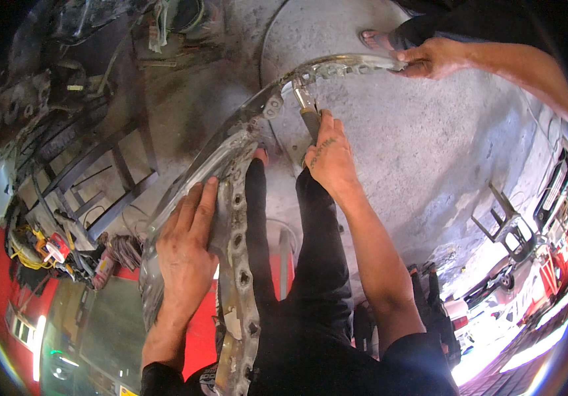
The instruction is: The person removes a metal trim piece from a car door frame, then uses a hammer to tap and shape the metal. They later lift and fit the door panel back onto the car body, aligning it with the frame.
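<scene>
A long, curved metal panel (237, 198), apparently a car body part, runs from my lap up to the upper right. Its worn, rusty flange (244, 278) has a row of holes. My left hand (188, 247) lies flat on the panel's dull grey outer face, fingers stretched out and close together. In my right hand (330, 155) is a hand tool with a shiny metal head and dark grip, which looks like pliers (305, 99). The head meets the panel's scalloped edge; the exact contact is too small to tell. Another person's hand (429, 58) grips the panel's far end.
My dark-trousered legs (320, 231) are beneath the panel. A dark metal frame (109, 175) stands on the concrete floor (416, 145) at left, near cables and a yellow bundle (26, 243). The other person's sandalled foot (377, 39) is at the top. A small stand (511, 228) is at right.
</scene>
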`<state>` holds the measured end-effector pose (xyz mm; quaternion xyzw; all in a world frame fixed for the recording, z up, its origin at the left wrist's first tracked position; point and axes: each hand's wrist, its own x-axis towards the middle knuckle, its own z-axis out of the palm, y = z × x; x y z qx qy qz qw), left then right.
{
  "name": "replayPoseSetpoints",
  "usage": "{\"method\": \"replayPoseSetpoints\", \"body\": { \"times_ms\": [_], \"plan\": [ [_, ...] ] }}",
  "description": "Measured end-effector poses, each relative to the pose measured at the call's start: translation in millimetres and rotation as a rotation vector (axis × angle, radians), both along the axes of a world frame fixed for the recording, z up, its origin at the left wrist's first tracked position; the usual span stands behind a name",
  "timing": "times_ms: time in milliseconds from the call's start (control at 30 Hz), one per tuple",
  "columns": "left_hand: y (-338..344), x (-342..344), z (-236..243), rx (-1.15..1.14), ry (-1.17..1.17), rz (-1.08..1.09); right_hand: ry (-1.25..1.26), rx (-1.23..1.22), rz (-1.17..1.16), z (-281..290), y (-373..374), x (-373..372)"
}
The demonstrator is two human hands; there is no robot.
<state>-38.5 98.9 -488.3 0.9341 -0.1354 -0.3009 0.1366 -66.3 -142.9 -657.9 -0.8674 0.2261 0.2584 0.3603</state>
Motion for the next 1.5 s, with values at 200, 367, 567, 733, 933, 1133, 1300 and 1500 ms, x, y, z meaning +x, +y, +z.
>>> {"method": "replayPoseSetpoints", "body": {
  "times_ms": [200, 367, 567, 733, 933, 1133, 1300, 1500],
  "plan": [
    [-3, -1, 1, 0.007, -0.001, 0.018, 0.028, 0.02, -0.02, 4, 1, 2],
    [0, 1, -2, -0.017, 0.0, 0.04, -0.057, -0.09, 0.031, -35, -13, -19],
    [-3, 0, 0, -0.002, 0.013, 0.07, 0.092, -0.278, 0.261, -52, -36, -15],
    [-2, 4, 0, -0.002, 0.022, 0.061, 0.113, -0.129, 0.182, -78, -50, -40],
    [-3, 6, -1, -0.013, 0.021, 0.068, 0.178, 0.496, -0.29, -56, -61, -74],
    [2, 3, -2, 0.021, 0.043, 0.045, 0.136, 1.315, -0.946, 16, -38, -101],
    [2, 4, -1, 0.055, 0.053, 0.012, 0.105, 1.503, -0.965, 13, -45, -102],
    [3, 0, 0, 0.027, 0.035, 0.0, -0.149, 0.408, -0.344, 17, -76, -67]
  ]
}}
